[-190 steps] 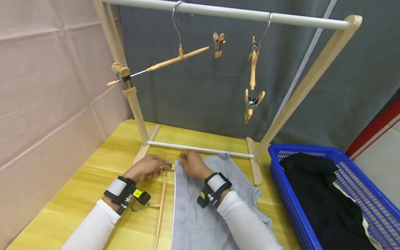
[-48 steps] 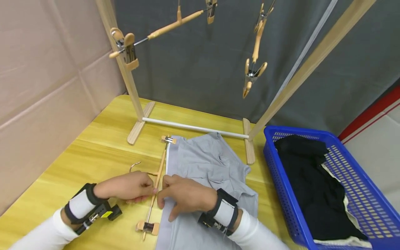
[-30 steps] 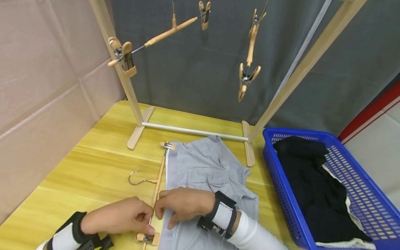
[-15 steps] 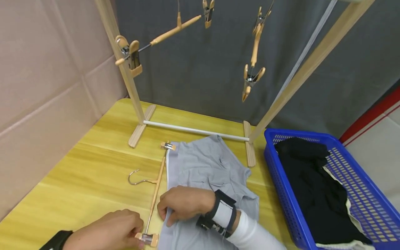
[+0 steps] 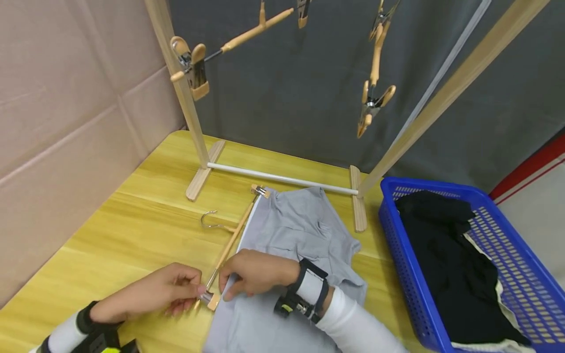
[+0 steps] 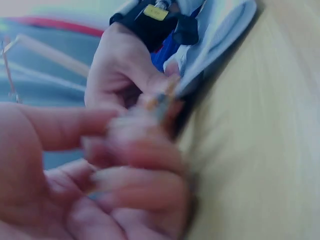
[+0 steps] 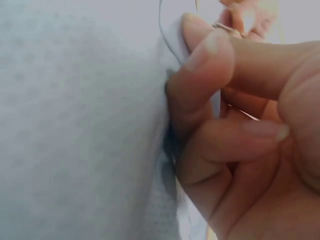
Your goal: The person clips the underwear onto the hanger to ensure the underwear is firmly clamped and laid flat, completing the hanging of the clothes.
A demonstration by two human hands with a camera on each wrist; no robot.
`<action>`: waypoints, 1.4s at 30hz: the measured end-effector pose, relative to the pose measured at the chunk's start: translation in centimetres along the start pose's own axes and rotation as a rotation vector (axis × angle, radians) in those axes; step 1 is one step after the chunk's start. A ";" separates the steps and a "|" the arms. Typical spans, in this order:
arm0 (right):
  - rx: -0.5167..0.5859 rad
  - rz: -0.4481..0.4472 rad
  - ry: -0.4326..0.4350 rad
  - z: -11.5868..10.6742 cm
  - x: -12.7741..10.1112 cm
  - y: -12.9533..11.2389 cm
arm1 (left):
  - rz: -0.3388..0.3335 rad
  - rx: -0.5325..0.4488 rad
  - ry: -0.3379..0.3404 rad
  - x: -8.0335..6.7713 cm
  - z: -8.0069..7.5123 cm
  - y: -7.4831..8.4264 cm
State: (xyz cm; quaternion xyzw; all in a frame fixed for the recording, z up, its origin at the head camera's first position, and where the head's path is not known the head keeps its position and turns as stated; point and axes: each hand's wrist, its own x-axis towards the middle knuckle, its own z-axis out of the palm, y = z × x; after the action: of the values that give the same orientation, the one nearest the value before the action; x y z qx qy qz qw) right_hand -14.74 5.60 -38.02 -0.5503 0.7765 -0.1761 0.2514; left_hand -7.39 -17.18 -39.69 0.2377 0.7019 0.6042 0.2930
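A wooden clip hanger (image 5: 231, 241) lies on the yellow table (image 5: 132, 230) along the left edge of grey shorts (image 5: 300, 230). Its far clip (image 5: 260, 191) sits on the waistband corner. My left hand (image 5: 176, 289) pinches the near clip (image 5: 209, 298) between thumb and fingers. My right hand (image 5: 247, 275) pinches the white-edged waistband (image 5: 229, 294) right beside that clip. The right wrist view shows the fingers (image 7: 210, 75) curled on the grey fabric (image 7: 75, 125). The left wrist view is blurred, with my left fingers (image 6: 135, 150) at the clip and the right hand (image 6: 120, 70) behind.
A wooden drying rack (image 5: 282, 177) stands at the back of the table, with two clip hangers (image 5: 251, 32) (image 5: 375, 88) hanging from its top rail. A blue basket (image 5: 485, 274) at the right holds dark clothes (image 5: 454, 255). A beige wall (image 5: 66, 98) stands at the left.
Both hands slid from the hanger's far end to its near clip. The hanger has swung, its near end now further right; my left fingers now pinch the near clip.
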 end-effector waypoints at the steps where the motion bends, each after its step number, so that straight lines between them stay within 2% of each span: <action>1: 0.023 0.009 0.008 0.1 0.1 0.1 | 0.004 -0.037 -0.002 0.1 -0.2 -0.1; 3: 0.075 0.028 0.017 0.1 0.1 0.4 | 0.004 -0.094 0.002 0.2 -0.5 -0.3; 6: 0.092 0.023 0.027 0.1 0.2 0.6 | -0.022 -0.149 -0.008 0.2 -1.0 -0.4; 11: 0.078 -0.009 0.045 0.1 0.4 0.5 | -0.079 -0.111 -0.032 -0.1 -1.7 -0.3; 14: 0.065 -0.018 0.055 0.2 0.6 0.5 | -0.088 -0.092 -0.037 -0.2 -1.8 -0.2; 18: 0.081 0.010 0.052 0.3 0.6 0.4 | -0.094 -0.087 0.012 -0.3 -1.7 -0.4; 24: 0.149 0.056 0.042 0.2 0.6 0.4 | -0.118 -0.176 0.100 0.0 -1.2 -0.6; 28: 0.171 0.045 0.048 0.0 0.5 0.5 | -0.088 -0.222 0.106 0.1 -1.0 -0.5; 36: 0.270 0.045 0.045 -0.7 0.0 0.7 | 0.044 -0.229 0.095 0.1 -0.7 -0.6; 42: 0.360 0.095 0.093 -0.5 0.1 0.7 | 0.032 -0.232 0.092 0.4 -0.3 -1.0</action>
State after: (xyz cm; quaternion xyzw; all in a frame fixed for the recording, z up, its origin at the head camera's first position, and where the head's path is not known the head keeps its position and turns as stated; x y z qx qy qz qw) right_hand -15.58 5.69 -37.99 -0.4504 0.7683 -0.3254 0.3178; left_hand -7.86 -17.29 -40.69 0.1854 0.6360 0.6963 0.2763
